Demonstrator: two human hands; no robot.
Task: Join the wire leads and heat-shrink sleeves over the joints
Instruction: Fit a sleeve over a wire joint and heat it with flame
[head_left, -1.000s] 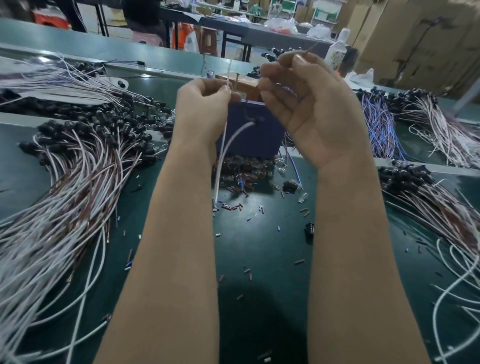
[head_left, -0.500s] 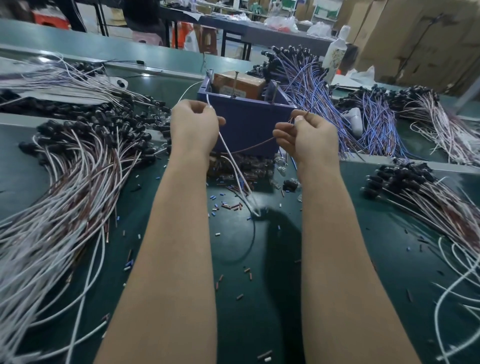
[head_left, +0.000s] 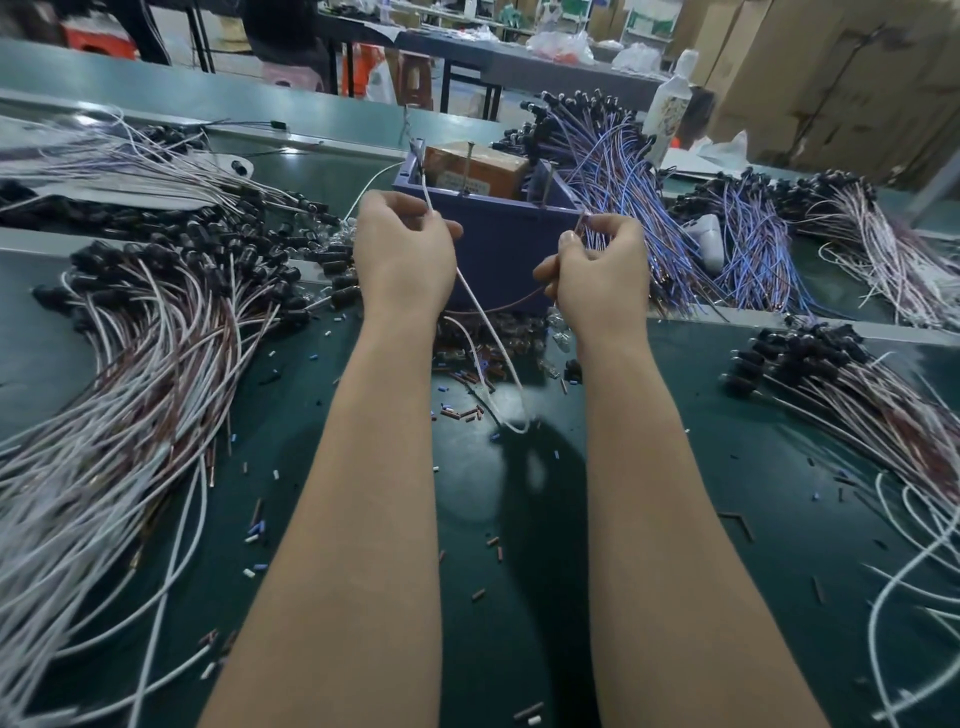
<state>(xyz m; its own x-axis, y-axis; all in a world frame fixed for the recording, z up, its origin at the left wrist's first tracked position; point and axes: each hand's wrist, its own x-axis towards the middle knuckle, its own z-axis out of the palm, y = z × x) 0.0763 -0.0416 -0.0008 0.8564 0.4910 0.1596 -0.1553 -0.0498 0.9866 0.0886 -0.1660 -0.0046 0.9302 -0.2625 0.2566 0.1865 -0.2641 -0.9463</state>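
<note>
left hand (head_left: 402, 254) gripping white lead (head_left: 483, 325) | right hand (head_left: 597, 275) pinching brown lead (head_left: 519, 301) | lead ends hidden by fingers | low loop blurred

A single head-worn wide-angle view looks forward and down, close behind the fingers (head_left: 613, 231), with the desk (head_left: 753, 457) spreading beyond them.

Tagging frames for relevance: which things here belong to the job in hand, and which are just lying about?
Job in hand: left hand gripping white wire; right hand pinching brown wire.
Lying about: purple bin, cardboard box inside it, blue wire bundle, white-and-brown wire bundle, scattered tubing bits, white bottle.
</note>
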